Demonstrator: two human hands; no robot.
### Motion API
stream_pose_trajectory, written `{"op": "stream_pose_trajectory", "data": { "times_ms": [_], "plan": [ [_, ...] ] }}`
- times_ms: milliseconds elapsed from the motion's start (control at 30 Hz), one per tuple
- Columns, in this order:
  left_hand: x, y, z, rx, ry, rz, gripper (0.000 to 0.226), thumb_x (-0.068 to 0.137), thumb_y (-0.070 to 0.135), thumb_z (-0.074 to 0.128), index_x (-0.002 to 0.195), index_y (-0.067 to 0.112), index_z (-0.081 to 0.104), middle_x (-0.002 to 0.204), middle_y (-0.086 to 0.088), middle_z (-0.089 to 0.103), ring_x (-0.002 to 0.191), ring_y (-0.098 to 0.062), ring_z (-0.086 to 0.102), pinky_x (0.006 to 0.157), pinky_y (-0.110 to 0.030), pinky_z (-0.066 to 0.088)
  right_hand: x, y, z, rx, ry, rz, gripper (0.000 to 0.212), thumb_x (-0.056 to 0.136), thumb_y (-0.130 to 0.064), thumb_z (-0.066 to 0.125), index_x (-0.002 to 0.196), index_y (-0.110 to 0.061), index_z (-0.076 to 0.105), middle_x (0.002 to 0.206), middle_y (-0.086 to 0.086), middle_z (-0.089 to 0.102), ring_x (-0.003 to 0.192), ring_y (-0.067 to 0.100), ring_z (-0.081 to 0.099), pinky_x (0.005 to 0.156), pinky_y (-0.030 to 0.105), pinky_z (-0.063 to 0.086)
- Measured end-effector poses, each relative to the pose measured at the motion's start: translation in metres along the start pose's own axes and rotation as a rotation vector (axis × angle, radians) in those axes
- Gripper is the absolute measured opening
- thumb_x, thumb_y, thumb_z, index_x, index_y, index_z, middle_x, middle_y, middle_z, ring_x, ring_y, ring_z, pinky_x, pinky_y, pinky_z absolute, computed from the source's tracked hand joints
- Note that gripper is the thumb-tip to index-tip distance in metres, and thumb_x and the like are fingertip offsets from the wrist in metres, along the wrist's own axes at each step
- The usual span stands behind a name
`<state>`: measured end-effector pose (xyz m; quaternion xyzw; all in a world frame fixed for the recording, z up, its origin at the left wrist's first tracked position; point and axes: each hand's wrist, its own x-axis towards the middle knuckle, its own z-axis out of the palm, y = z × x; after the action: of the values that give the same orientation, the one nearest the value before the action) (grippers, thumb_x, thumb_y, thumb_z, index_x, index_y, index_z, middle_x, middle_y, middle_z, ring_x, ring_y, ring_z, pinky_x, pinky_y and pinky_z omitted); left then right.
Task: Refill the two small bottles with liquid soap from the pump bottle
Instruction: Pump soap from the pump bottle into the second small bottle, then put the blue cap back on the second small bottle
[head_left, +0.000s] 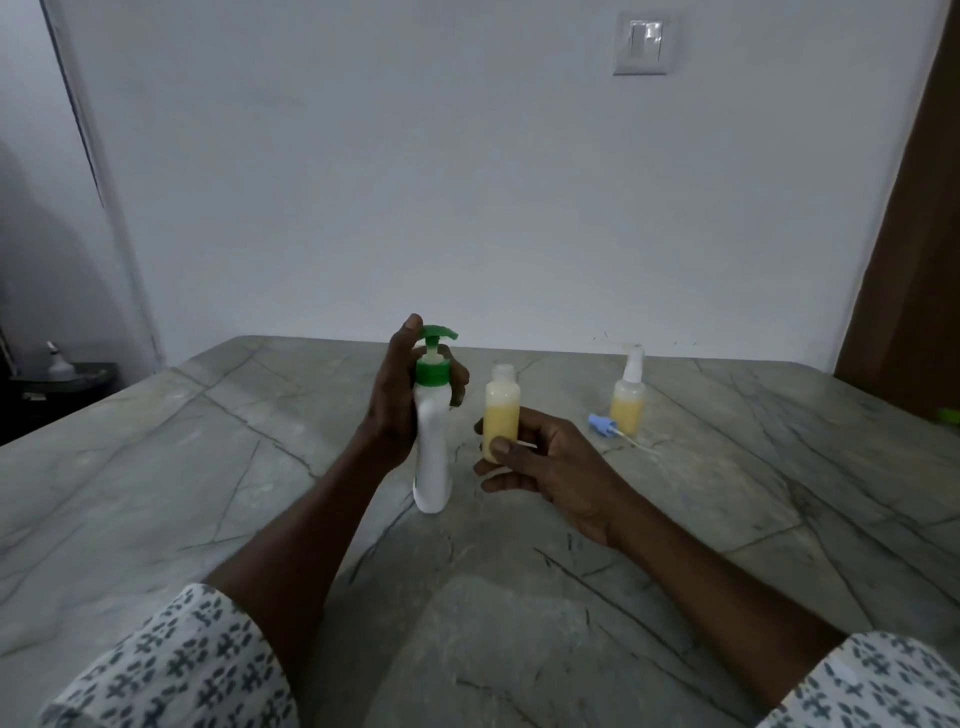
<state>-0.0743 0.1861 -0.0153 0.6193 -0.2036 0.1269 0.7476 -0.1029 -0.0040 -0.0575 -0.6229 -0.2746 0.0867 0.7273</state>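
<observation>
The left hand (400, 405) is gripping the white pump bottle (434, 457) around its neck, one fingertip lifting beside the green pump head. The bottle is standing near the middle of the tabletop (208, 467), its long axis nearly vertical and its nozzle pointing right. The right hand (550, 467) is pinching the uncapped small bottle (501, 415) upright, mouth up, just right of the nozzle. The second small bottle (627, 410) is standing toward the far right corner, a blue spray cap (602, 425) lying beside it.
</observation>
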Motion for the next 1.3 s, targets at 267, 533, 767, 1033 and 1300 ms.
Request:
{"op": "stream_pose_trajectory", "data": {
  "times_ms": [267,533,767,1033,1300],
  "plan": [
    [-0.023,0.012,-0.033,0.344,-0.319,-0.228,0.121,0.04,0.08,0.078,0.144,0.042,0.031,0.133,-0.002,0.054,0.115,-0.022,0.06,0.095,-0.037,0.049,0.001,0.002,0.002,-0.038,0.062,-0.017,0.033,0.09,-0.01,0.064,0.123,-0.007,0.06,0.114,0.016,0.065,0.101,0.025,0.068,0.086,0.041,0.058],
    [-0.03,0.007,-0.036,0.527,-0.276,-0.212,0.079,0.053,0.043,0.087,0.122,0.031,0.051,0.106,-0.005,0.07,0.099,-0.019,0.068,0.078,-0.03,0.058,0.003,-0.001,-0.023,-0.43,0.213,-0.051,0.035,0.085,-0.025,0.072,0.118,-0.014,0.065,0.102,0.006,0.068,0.085,0.015,0.06,0.068,0.028,0.055],
    [-0.027,0.006,-0.05,0.451,-0.31,-0.256,0.065,0.056,0.037,0.083,0.114,0.038,0.054,0.117,-0.011,0.065,0.112,-0.031,0.062,0.096,-0.045,0.053,0.002,0.007,-0.044,-0.643,0.224,0.033,0.033,0.073,-0.032,0.082,0.1,-0.016,0.071,0.1,0.014,0.072,0.095,0.028,0.067,0.09,0.049,0.053],
    [-0.029,0.008,-0.049,0.423,-0.323,-0.306,0.083,0.052,0.036,0.084,0.127,0.03,0.049,0.124,-0.003,0.064,0.116,-0.022,0.061,0.091,-0.031,0.054,0.001,0.005,-0.041,-0.789,0.143,0.062,0.027,0.074,-0.029,0.082,0.096,-0.018,0.071,0.094,0.007,0.073,0.088,0.026,0.068,0.081,0.04,0.054],
    [-0.032,0.014,-0.056,0.398,-0.283,-0.274,0.145,0.032,0.065,0.091,0.153,0.037,0.017,0.148,0.002,0.045,0.132,-0.019,0.048,0.109,-0.042,0.043,0.001,0.006,-0.041,-0.826,0.126,0.049,0.024,0.074,-0.03,0.082,0.092,-0.018,0.071,0.093,0.011,0.073,0.087,0.028,0.068,0.081,0.044,0.053]
  ]
}}
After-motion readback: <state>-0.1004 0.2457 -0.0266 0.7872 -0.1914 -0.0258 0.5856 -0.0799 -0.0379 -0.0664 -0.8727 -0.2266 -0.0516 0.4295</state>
